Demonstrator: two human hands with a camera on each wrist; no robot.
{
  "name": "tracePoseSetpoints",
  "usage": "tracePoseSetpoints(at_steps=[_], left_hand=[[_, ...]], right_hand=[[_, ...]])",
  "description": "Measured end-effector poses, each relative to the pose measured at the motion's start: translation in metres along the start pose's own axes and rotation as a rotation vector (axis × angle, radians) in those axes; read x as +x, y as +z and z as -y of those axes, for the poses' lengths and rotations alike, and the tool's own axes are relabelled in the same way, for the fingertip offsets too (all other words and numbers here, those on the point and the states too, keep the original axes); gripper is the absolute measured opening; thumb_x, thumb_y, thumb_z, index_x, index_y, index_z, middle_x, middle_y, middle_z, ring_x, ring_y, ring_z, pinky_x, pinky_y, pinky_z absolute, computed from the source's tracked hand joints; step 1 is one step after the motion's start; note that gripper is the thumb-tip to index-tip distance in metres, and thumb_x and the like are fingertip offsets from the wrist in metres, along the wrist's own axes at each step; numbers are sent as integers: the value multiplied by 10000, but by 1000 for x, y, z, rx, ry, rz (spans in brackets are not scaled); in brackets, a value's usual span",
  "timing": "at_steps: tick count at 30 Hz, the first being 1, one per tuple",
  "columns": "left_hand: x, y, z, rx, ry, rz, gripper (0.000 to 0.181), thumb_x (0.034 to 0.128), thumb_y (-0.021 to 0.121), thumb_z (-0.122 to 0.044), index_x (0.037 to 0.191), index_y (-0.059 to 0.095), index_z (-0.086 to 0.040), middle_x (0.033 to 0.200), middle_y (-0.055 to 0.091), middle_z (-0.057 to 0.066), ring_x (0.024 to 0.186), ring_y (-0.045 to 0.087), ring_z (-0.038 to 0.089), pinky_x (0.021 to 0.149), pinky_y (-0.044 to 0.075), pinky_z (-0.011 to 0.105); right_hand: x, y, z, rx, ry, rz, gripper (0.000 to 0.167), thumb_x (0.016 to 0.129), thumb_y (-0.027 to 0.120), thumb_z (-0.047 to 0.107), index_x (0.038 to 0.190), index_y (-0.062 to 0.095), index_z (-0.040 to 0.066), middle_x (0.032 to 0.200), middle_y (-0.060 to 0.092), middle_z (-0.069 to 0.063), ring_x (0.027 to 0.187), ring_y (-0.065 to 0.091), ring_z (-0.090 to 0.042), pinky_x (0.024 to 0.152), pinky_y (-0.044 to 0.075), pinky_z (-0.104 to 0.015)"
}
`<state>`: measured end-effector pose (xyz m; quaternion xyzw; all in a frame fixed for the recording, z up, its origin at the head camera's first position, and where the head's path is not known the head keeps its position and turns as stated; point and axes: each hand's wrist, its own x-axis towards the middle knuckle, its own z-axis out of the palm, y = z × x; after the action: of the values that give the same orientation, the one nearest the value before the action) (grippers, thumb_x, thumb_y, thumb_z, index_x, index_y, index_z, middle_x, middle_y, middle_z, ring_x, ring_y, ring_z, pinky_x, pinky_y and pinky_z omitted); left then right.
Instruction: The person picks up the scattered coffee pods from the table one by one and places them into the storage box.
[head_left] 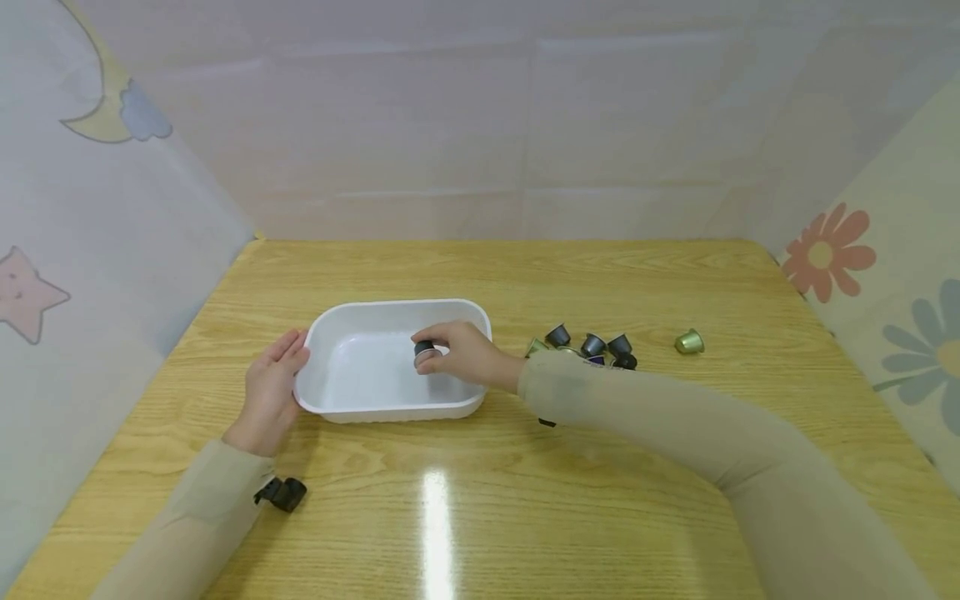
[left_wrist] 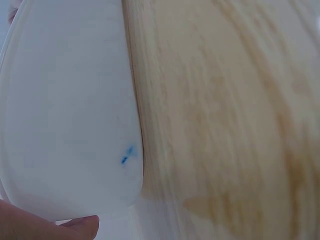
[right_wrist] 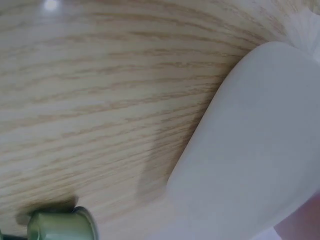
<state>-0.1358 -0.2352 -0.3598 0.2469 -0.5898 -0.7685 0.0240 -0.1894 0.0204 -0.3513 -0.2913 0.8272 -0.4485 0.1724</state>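
A white oval-cornered tub (head_left: 363,375) stands on the wooden table, left of centre. My left hand (head_left: 272,383) rests against its left end; in the left wrist view the thumb (left_wrist: 82,227) touches the tub's wall. Over the tub's inside, my right hand (head_left: 465,354) pinches a dark coffee capsule (head_left: 425,352) with a pale rim between thumb and fingers. To the right, partly hidden by the right sleeve, lies a cluster of several capsules, among them a dark grey capsule (head_left: 558,336), a grey-blue capsule (head_left: 593,345) and a green capsule (right_wrist: 62,227).
A lone green-gold capsule (head_left: 689,341) lies apart at the right of the table (head_left: 600,500). Printed cloth walls (head_left: 525,125) stand behind and at both sides. A black strap piece (head_left: 287,494) hangs by the left wrist.
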Motion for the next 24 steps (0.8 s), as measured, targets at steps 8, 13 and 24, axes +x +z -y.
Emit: tracePoseSetpoints(at_steps=[8, 13, 24], left_hand=[[-3, 0, 2, 26, -13, -6, 545, 1048, 360, -50, 1555, 162, -76, 1593, 214, 62, 1425, 257, 131, 1117, 288, 215], [-3, 0, 2, 17, -5, -6, 542, 1051, 354, -58, 1557, 160, -73, 1594, 213, 70, 1422, 264, 135, 1114, 296, 219], [-2, 1, 1, 14, -2, -6, 544, 1051, 354, -67, 1559, 158, -80, 1596, 211, 66, 1426, 259, 139, 1124, 287, 231]], right_hand=[[-2, 0, -2, -1, 12, -14, 530, 865, 748, 101, 1350, 560, 2, 1379, 550, -111, 1290, 493, -253, 1078, 406, -330], [-10, -9, -6, 91, 9, -38, 498, 873, 733, 79, 1329, 567, -30, 1358, 566, -138, 1278, 507, -254, 1082, 403, -363], [-48, -43, -12, 138, 57, -98, 444, 910, 693, 79, 1318, 567, -43, 1345, 571, -161, 1281, 502, -269, 1063, 425, -353]])
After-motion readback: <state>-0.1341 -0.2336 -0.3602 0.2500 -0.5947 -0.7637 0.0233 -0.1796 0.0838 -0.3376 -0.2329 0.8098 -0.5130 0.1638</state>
